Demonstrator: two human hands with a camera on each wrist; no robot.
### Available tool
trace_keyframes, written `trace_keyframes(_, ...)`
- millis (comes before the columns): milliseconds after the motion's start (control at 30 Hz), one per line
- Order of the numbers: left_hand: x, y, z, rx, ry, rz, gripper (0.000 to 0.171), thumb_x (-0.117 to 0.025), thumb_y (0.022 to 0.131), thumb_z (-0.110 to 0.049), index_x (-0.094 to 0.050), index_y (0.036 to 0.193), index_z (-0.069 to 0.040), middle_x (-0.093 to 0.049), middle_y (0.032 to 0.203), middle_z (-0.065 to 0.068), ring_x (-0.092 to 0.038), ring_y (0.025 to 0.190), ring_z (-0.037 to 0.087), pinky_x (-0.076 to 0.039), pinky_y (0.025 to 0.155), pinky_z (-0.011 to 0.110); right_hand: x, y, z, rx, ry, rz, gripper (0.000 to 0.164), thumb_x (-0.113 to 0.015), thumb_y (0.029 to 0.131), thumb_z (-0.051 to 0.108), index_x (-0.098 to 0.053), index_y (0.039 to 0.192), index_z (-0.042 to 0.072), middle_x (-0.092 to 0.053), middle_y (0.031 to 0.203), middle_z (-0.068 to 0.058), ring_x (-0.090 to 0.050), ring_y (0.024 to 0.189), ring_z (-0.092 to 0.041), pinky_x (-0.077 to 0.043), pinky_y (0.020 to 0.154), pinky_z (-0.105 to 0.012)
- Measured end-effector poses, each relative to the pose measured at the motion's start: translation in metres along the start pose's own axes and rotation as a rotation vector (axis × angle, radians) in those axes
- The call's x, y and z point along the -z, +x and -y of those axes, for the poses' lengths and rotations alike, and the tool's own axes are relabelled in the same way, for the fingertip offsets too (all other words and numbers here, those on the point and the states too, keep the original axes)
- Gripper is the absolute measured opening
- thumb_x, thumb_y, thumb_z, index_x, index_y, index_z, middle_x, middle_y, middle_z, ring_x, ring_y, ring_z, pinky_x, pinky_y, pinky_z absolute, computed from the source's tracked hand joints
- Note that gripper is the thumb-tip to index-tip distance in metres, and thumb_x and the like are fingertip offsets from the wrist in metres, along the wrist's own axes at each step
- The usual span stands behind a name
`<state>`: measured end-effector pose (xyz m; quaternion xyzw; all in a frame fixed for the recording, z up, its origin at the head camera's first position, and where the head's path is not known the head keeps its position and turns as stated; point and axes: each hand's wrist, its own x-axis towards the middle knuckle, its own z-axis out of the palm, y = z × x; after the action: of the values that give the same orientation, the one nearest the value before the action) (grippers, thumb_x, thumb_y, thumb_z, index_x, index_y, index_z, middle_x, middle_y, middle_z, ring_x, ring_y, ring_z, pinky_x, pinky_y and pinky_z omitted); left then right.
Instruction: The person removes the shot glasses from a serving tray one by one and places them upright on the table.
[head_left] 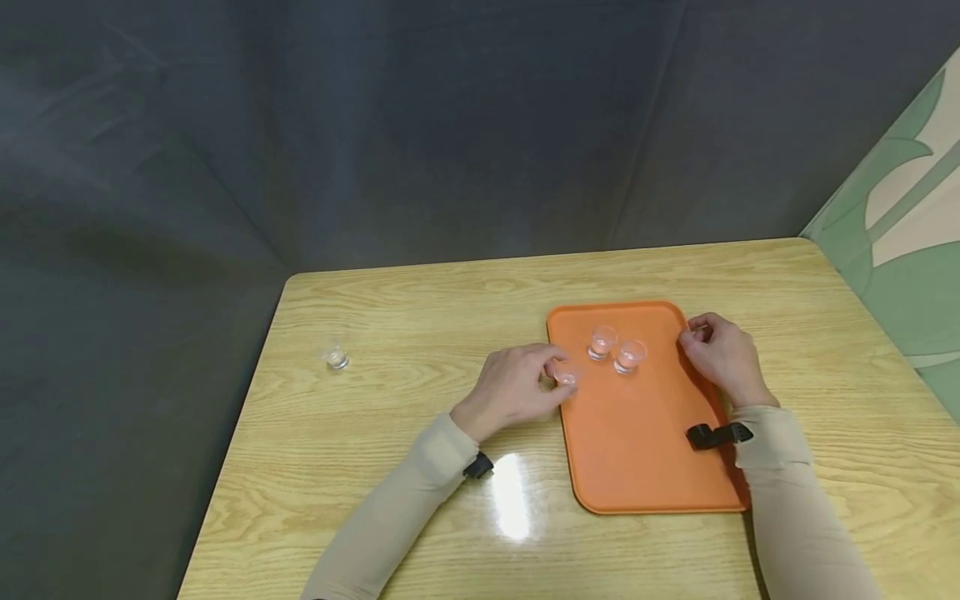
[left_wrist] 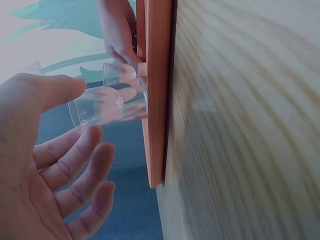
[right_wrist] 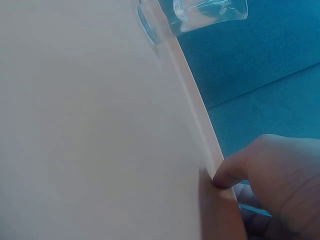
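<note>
Left hand (head_left: pixel 517 383): thumb and fingers pinch the first glass (head_left: pixel 567 377), upright at the left edge of the tray (head_left: pixel 645 450). Right hand (head_left: pixel 723 358): grips the tray's right rim, towards the far end. Second glass (head_left: pixel 602 342), third glass (head_left: pixel 630 356): stand close together on the tray's far part. Fourth glass (head_left: pixel 337 358): stands well apart, far left on the table (head_left: pixel 375 467). Dark cloth (head_left: pixel 480 133): hangs beyond.

White glare on the table (head_left: pixel 420 325), dim curtain (head_left: pixel 480 133) behind, tray (right_wrist: pixel 100 125) hazily pale in right wrist view
</note>
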<state>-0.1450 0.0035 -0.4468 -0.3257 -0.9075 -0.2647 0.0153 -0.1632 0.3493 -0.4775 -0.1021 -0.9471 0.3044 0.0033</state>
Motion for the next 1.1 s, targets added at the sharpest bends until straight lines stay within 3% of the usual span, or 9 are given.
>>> trace_keyframes(200,0.007,-0.008,0.008,0.034,-0.037,-0.016,0.030,-0.073,0.097,-0.047,-0.077,0.113,-0.022,-0.070,0.093,-0.011,-0.056,0.069,0.000,-0.044,0.062,0.019,0.000,0.000,0.000,-0.004,0.000,0.005,0.045,-0.054,0.106,0.031,-0.061,0.129,-0.007,-0.065,0.103,-0.023,-0.061,0.086,-0.034,-0.045,0.064,-0.030)
trace_keyframes(667,0.024,-0.031,0.035,0.164,-0.007,-0.030,0.042,-0.077,0.095,-0.046,-0.077,0.126,-0.019,-0.072,0.095,-0.009,-0.061,0.075,0.003,-0.049,0.067,0.025,0.000,0.001,-0.002,0.017,-0.005,-0.004,0.043,-0.054,0.105,0.030,-0.062,0.127,-0.007,-0.067,0.101,-0.024,-0.062,0.085,-0.034,-0.045,0.064,-0.029)
trace_keyframes(1100,0.044,-0.062,0.069,0.265,-0.023,-0.097,0.045,-0.078,0.093,-0.044,-0.076,0.128,-0.016,-0.073,0.095,-0.008,-0.066,0.080,0.009,-0.053,0.070,0.031,0.000,0.001,-0.003,0.016,0.000,-0.001,0.043,-0.055,0.105,0.031,-0.063,0.126,-0.005,-0.065,0.097,-0.018,-0.059,0.081,-0.028,-0.044,0.064,-0.031)
